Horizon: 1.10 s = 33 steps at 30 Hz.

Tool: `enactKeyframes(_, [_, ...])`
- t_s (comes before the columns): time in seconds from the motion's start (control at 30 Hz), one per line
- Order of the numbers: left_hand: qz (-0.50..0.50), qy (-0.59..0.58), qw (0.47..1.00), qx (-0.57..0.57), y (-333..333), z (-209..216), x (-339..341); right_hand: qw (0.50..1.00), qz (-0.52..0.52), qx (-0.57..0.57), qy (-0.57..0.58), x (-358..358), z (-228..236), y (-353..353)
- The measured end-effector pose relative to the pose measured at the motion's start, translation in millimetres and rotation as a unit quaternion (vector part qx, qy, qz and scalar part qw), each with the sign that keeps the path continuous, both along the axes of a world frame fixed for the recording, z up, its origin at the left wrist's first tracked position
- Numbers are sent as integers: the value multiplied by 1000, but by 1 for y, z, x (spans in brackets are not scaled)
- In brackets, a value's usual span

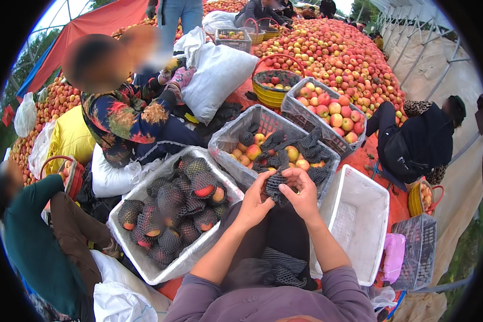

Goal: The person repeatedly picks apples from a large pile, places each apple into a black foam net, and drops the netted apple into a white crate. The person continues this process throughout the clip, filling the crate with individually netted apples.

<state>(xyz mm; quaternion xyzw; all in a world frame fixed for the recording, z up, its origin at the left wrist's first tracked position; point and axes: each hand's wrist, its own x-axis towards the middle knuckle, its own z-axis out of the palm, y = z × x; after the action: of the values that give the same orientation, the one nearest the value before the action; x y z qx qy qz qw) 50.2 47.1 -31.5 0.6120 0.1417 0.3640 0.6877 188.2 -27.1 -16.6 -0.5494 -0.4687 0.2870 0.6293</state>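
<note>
Over the near edge of the grey crate [225,137], both my hands grip a black foam net sleeve [275,189]. My left hand [256,203] pinches its left side with thumb and fingertips. The fingers of my right hand [301,192] curl round the other side. Whether an apple sits inside the sleeve cannot be made out. Just beyond my hands, loose apples [254,152] and more black sleeves [309,144] lie in the grey crate. Further sleeves [284,263] rest across my lap.
A white crate [158,276] of netted apples stands left, another white crate [354,236] right. Behind are a crate of bare apples [335,115], a yellow basket [273,95] and a large apple heap [338,53]. Co-workers sit left and right; one gloved hand [182,78] touches a white sack [220,75].
</note>
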Motion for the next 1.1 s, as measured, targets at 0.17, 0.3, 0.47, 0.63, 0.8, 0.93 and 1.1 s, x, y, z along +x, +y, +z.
enactKeyframes(0.17, [-41,12,998,-42,-10,4,-23,988,-74,79,-107,-31,17,1])
enactKeyframes(0.3, [-60,-72,981,-172,-9,-1,-25,994,32,97,-34,-46,31,-9])
enactKeyframes(0.47, [143,-81,981,-107,-14,-9,-6,967,-27,17,-252,-46,41,-10])
enactKeyframes(0.63, [79,-83,981,-155,-7,0,-15,951,-32,-46,-303,-31,38,-2])
enactKeyframes(0.8, [-106,-118,954,-254,17,7,-29,992,64,-61,95,8,16,0])
enactKeyframes(0.93, [-141,-100,940,-295,20,0,-31,974,135,-179,-41,50,22,-24])
enactKeyframes(1.1, [7,-99,972,-213,13,-16,-28,845,-55,410,339,248,-23,-189])
